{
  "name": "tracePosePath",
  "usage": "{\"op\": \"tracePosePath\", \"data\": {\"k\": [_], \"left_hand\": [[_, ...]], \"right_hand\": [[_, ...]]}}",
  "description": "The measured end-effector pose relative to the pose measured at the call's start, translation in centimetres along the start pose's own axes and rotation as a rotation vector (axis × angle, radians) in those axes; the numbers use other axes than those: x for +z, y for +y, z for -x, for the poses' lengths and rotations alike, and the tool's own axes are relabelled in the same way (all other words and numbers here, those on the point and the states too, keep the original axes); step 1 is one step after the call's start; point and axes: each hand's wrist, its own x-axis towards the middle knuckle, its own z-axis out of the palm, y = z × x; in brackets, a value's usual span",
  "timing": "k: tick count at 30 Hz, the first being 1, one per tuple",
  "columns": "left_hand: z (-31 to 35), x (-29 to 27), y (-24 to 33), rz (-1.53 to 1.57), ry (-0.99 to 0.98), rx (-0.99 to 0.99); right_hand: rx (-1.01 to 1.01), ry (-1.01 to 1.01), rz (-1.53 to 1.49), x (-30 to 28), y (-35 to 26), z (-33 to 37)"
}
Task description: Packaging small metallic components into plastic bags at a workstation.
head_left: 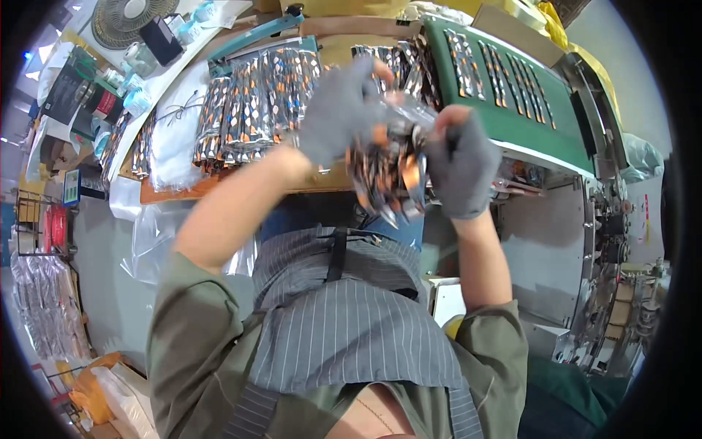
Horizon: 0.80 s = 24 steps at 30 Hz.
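A clear plastic bag [414, 111] filled with black and orange stick packets [389, 174] hangs upright in front of my waist, between my hands. My right hand [463, 162], in a grey fingerless glove, is closed on the bag's upper right side. At the upper left of the bag is my left hand [338, 111], gloved alike, its fingers closed at the bag's mouth and somewhat blurred. Past my left hand, rows of the same packets [263, 102] lie on the brown table [175, 194], and another heap [417, 69] lies behind the bag.
A green conveyor belt [504, 121] at the right carries several strips of packets. White plastic bags [179, 121] lie on the table's left side. A fan [128, 22] and a phone [161, 40] are at the far left. Machine rollers [614, 227] stand at the right.
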Motion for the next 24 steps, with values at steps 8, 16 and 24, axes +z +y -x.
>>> {"op": "tracePosePath", "data": {"k": [8,16,24], "left_hand": [[-7.4,-4.2,1.3,-0.1,-0.279,-0.119],[-6.6,-3.2,0.8,-0.027,-0.344,-0.075],[-6.0,-3.6,1.3,-0.15,-0.354,0.015]], "right_hand": [[0.276,-0.194,-0.081,-4.7,1.7,-8.9],[0.377,-0.208,-0.254,-3.7,7.8,-7.3],[0.604,-0.365,-0.382,-5.3,7.6,-6.4]]}}
